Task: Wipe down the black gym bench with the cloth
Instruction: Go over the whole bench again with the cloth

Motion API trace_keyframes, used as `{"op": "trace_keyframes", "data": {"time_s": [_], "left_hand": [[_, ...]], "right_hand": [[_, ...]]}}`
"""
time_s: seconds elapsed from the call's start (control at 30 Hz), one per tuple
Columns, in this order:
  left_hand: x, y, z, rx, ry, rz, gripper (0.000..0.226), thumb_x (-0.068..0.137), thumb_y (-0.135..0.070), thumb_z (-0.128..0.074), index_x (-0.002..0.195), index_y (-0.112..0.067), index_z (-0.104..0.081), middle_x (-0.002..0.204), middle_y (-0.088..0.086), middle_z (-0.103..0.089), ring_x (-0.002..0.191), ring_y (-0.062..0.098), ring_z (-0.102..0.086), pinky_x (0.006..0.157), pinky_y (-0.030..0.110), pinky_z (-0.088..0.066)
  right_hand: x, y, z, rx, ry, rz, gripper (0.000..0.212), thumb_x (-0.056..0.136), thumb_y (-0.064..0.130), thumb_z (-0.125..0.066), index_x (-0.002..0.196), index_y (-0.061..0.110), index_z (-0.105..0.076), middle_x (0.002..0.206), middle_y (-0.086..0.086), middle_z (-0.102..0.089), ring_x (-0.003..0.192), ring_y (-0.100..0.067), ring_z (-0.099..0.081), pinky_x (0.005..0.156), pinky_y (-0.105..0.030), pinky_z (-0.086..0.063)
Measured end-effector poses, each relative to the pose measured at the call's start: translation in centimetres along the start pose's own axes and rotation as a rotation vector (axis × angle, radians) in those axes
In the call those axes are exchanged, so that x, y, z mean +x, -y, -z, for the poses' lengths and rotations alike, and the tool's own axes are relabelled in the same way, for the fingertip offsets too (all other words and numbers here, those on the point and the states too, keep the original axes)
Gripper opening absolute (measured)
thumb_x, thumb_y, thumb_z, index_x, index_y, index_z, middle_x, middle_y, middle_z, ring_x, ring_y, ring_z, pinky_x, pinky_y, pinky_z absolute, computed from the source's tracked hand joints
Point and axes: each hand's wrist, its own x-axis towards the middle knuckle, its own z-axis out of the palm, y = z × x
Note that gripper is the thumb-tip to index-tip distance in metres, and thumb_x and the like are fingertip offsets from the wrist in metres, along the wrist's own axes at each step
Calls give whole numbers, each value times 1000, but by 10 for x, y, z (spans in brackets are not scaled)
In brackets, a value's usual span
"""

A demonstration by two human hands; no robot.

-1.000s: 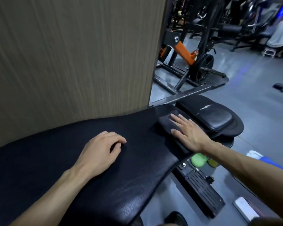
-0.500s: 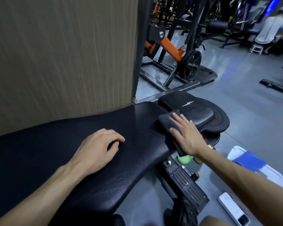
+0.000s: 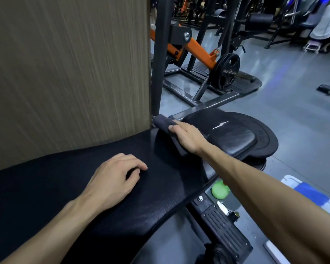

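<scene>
The black gym bench (image 3: pixel 160 197) runs from the lower left toward the centre, its long pad creased and shiny. A dark cloth (image 3: pixel 163 123) lies at the pad's far end, close to the wood-grain wall. My right hand (image 3: pixel 189 137) lies flat on the cloth with straight fingers, pressing it down. My left hand (image 3: pixel 114 180) rests on the middle of the pad, fingers loosely curled and holding nothing. Beyond the cloth sits the bench's smaller seat pad (image 3: pixel 231 136), which has a white tear in its cover.
A wood-grain wall panel (image 3: pixel 69 73) stands right behind the bench. A black upright post (image 3: pixel 160 60) and an orange-armed plate machine (image 3: pixel 198 52) stand beyond. A green ball (image 3: pixel 219 190) and a ribbed foot plate (image 3: pixel 223 229) sit under the bench. Blue and white items (image 3: pixel 311 195) lie on the floor at right.
My right hand has slid the cloth from the pad's near edge across to its far edge by the wall. My left hand has stayed put on the pad.
</scene>
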Motion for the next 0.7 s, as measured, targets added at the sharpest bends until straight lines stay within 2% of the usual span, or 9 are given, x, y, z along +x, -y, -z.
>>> {"op": "trace_keyframes", "data": {"time_s": [0.1, 0.23, 0.33, 0.4, 0.5, 0.57, 0.63, 0.67, 0.7], "left_hand": [[16, -10, -7, 1, 22, -17, 21, 97, -26, -59, 105, -41, -72, 99, -33, -65, 99, 0, -55, 75, 12, -39], [42, -29, -18, -6, 53, -68, 21, 98, -26, -58, 107, -41, -71, 101, -32, -65, 97, -1, -55, 80, 16, -40], [61, -42, -29, -1, 53, -119, 21, 98, -26, -58, 108, -39, -71, 104, -31, -64, 96, -2, -53, 79, 14, -40], [71, -47, -36, 20, 60, -164, 23, 97, -24, -59, 112, -37, -70, 110, -29, -64, 100, -2, -53, 85, 22, -46], [83, -43, -49, 123, 76, -256, 30, 94, -21, -61, 122, -32, -67, 127, -20, -64, 116, 6, -56, 95, 32, -51], [87, -36, -56, 184, 103, -279, 35, 96, -28, -54, 129, -32, -64, 138, -17, -60, 126, 8, -52, 99, 31, -48], [88, -31, -61, 178, 113, -257, 42, 98, -38, -39, 133, -33, -62, 143, -17, -56, 131, 6, -47, 104, 28, -41], [88, -29, -63, 164, 109, -247, 46, 97, -41, -34, 134, -33, -62, 144, -17, -56, 132, 6, -46, 106, 26, -37], [88, -27, -65, 155, 104, -241, 47, 97, -42, -33, 134, -33, -62, 144, -18, -55, 132, 5, -46, 106, 25, -35]], "right_hand": [[-31, -2, 18, 487, -86, -128, 32, 92, 41, -50, 84, 15, -68, 87, 3, -71, 86, -13, -62, 96, -43, -45], [-79, -19, 62, 1210, -175, -511, 35, 88, 39, -62, 94, 7, -76, 87, -11, -76, 79, -26, -71, 82, -33, -56], [-117, -39, 117, 1405, -405, -369, 34, 88, 30, -54, 70, 11, -76, 72, -7, -74, 65, -20, -72, 56, -22, -57], [-133, -49, 154, 1421, -592, -326, 41, 93, 31, -49, 71, 14, -78, 75, -3, -75, 68, -17, -73, 63, -23, -57], [-128, -76, 170, 1188, -703, -338, 29, 99, 34, -46, 90, 17, -68, 71, 2, -75, 62, -11, -70, 64, -25, -51], [-115, -86, 147, 806, -699, -352, 25, 102, 26, -47, 90, 12, -64, 81, -3, -75, 68, -7, -69, 67, -19, -51], [-105, -101, 99, 86, -502, -151, 33, 105, 23, -38, 103, 7, -67, 123, -8, -68, 120, -11, -60, 103, -16, -37], [-102, -109, 74, -223, -351, -20, 40, 104, 31, -33, 120, 15, -66, 145, -1, -56, 144, -17, -39, 119, -33, -22], [-100, -112, 55, -429, -235, 50, 48, 101, 41, -29, 140, 30, -56, 159, 10, -39, 154, -19, -17, 124, -45, -6]]}}
